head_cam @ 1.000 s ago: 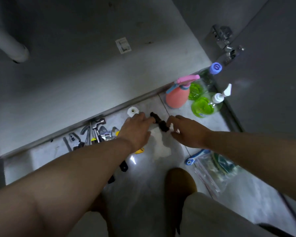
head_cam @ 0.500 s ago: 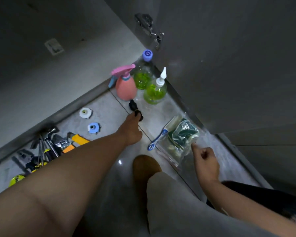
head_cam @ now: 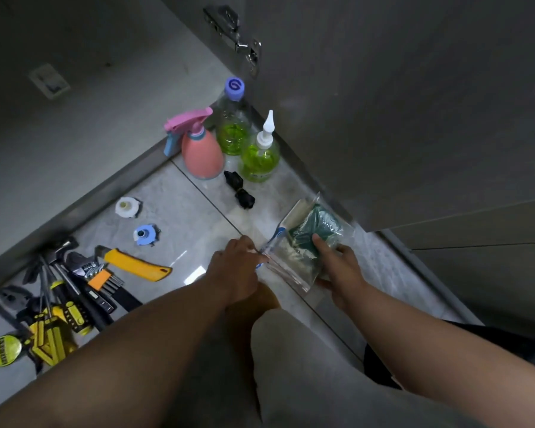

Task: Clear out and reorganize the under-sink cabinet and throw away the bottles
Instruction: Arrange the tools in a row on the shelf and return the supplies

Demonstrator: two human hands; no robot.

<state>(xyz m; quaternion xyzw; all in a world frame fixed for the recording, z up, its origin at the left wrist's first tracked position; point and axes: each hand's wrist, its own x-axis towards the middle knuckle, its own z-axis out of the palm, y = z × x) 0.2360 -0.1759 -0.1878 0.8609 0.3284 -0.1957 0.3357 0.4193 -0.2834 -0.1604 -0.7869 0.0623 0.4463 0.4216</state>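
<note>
forearms (head_cam: 142, 344): bare to frame edge | leg (head_cam: 306, 372): pale greyish fabric, possibly shorts | knee (head_cam: 250, 304): bare

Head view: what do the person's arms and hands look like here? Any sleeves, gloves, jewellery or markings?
The left hand and right hand are bare: no gloves, rings, watch or bracelet show. The left forearm and right forearm are uncovered up to the frame edge, with no sleeve in view. No tattoos or other markings can be made out in the dim light.
</note>
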